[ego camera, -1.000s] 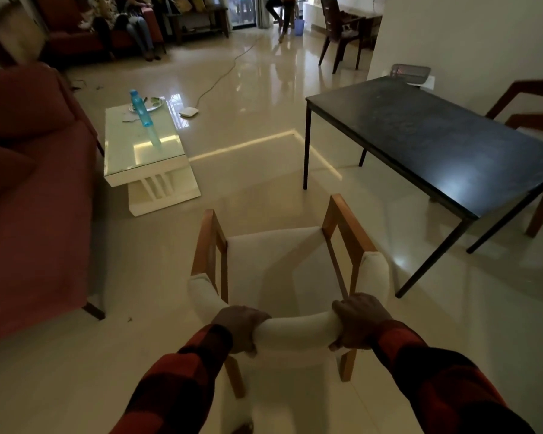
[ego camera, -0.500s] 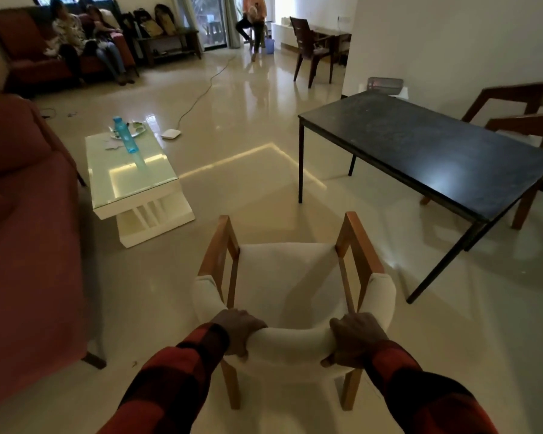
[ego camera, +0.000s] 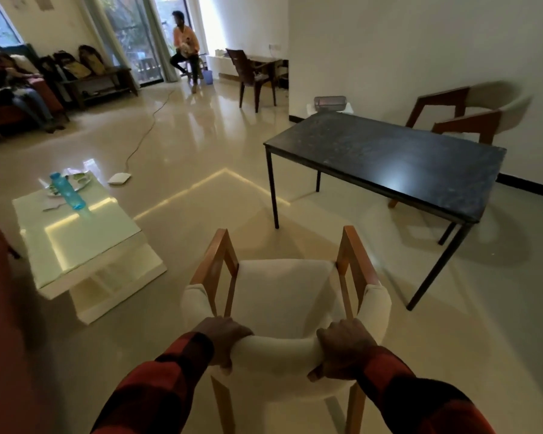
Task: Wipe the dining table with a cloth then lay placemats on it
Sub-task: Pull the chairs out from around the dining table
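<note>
At the bottom of the frame two arms in red-and-black checked sleeves reach forward. The left hand (ego camera: pixel 223 339) curls its fingers over the padded top of a chair (ego camera: pixel 282 296), and the right hand (ego camera: pixel 345 349) grips the same cream backrest a little further along, so both hands hold the chair from behind. The chair has a pale cushioned seat and light wooden arms, and it stands on a glossy beige floor (ego camera: pixel 182 145) in the lower middle of the frame.

Beyond it, in the right half of the frame, stands the dining table (ego camera: pixel 389 155), a dark rectangular top on thin black legs, set well apart from the held chair. A second chair (ego camera: pixel 470 117) with a darker wooden frame sits behind the table's far side, against the white wall.

On the left, a low white coffee table (ego camera: pixel 85 245) carries a blue bottle (ego camera: pixel 65 191) and a plate just behind it (its contents are too small to tell). A red sofa edge fills the far left border.

Farther back, a white cable runs across the floor, a dark wooden chair (ego camera: pixel 254 76) stands near the centre top, one person sits by the bright window, and others sit on a couch in the upper left.
</note>
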